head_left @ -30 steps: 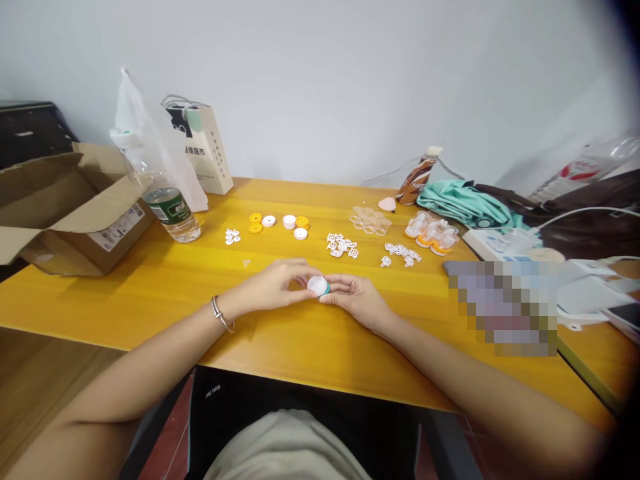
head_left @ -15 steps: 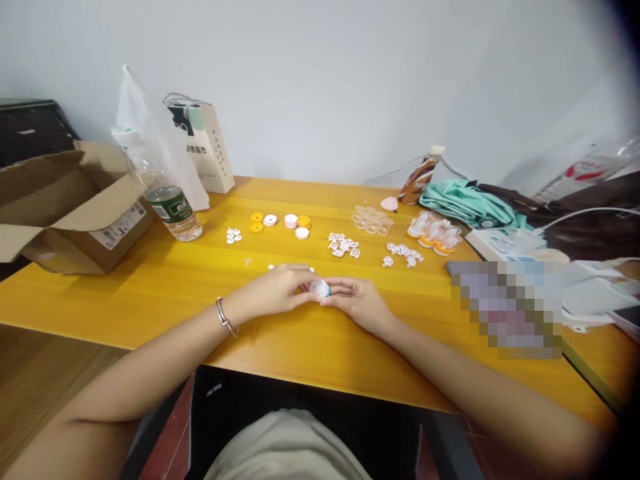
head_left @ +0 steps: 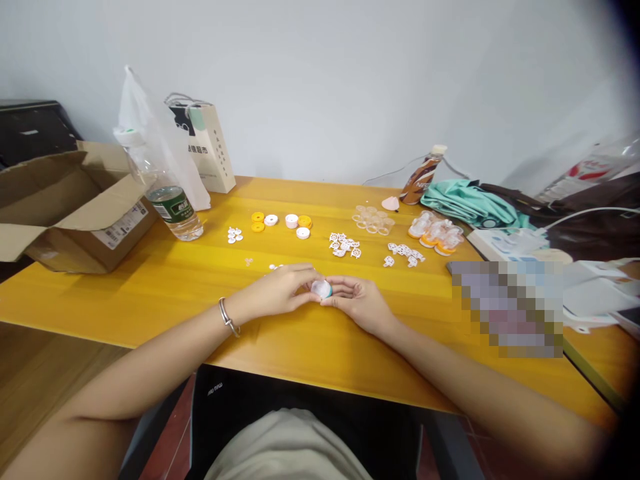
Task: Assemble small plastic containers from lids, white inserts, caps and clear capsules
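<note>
An open cardboard box [head_left: 113, 257] and a water bottle [head_left: 173, 205] were seen at the left end of the yellow bench [head_left: 280, 347]. Next to the right, small white round pieces [head_left: 231, 239] were bunched together, and yellow and white discs [head_left: 257, 227] were laid out in two clusters, none visibly joined to other parts. At centre, a round white-and-teal piece [head_left: 321, 289] was held just above the near part of the bench, its edge gripped between thumb and fingers of the left hand [head_left: 295, 288]; its other side was grasped by the fingers of the right hand [head_left: 354, 297]. Whether it was fully joined could not be told. Beyond the hands, white openwork parts [head_left: 344, 245] and clear rings [head_left: 373, 221] were spread loose, with more white cut-out parts [head_left: 403, 251] scattered farther right. Past these, several clear-and-orange domed pieces [head_left: 435, 235] were gathered, apparently put together. By that reckoning, a portion was judged done, one piece in hand and many loose parts left.
</note>
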Demonstrator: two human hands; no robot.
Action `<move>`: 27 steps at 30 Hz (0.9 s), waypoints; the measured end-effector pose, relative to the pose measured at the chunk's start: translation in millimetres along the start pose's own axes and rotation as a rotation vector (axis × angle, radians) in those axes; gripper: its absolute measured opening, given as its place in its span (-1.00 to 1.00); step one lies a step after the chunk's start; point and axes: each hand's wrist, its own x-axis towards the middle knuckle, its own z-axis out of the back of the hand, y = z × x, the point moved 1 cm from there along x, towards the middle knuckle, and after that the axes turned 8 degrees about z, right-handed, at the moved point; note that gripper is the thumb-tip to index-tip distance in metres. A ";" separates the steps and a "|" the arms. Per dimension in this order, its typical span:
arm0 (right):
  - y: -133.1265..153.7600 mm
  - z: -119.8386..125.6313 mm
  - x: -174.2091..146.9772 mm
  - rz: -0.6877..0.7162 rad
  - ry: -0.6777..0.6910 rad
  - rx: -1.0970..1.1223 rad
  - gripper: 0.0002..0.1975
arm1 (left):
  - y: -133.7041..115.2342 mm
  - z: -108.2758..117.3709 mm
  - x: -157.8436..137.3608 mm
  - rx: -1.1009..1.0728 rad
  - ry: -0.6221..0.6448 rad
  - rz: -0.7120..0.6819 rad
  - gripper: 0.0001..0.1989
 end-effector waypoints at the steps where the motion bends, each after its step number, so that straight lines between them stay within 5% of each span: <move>1: -0.8 0.0 0.1 0.011 -0.004 -0.006 -0.64 | 0.3 0.5 0.0 -0.012 0.004 -0.014 -0.79; 13: 6.9 -2.7 -7.9 0.413 -0.054 -0.247 -0.70 | 1.1 1.0 0.5 -0.024 -0.103 -0.153 -0.74; 17: 5.5 -1.4 -5.6 0.302 -0.041 -0.118 -0.67 | 0.5 -0.7 0.7 0.011 -0.127 -0.143 -0.70; 22: 6.1 3.6 1.0 0.021 -0.012 0.198 -0.72 | -3.0 0.0 2.8 -0.176 -0.199 -0.066 -0.65; 27: 10.0 8.3 3.5 -0.102 0.011 0.360 -0.80 | -3.0 0.2 4.8 -0.297 -0.238 -0.028 -0.67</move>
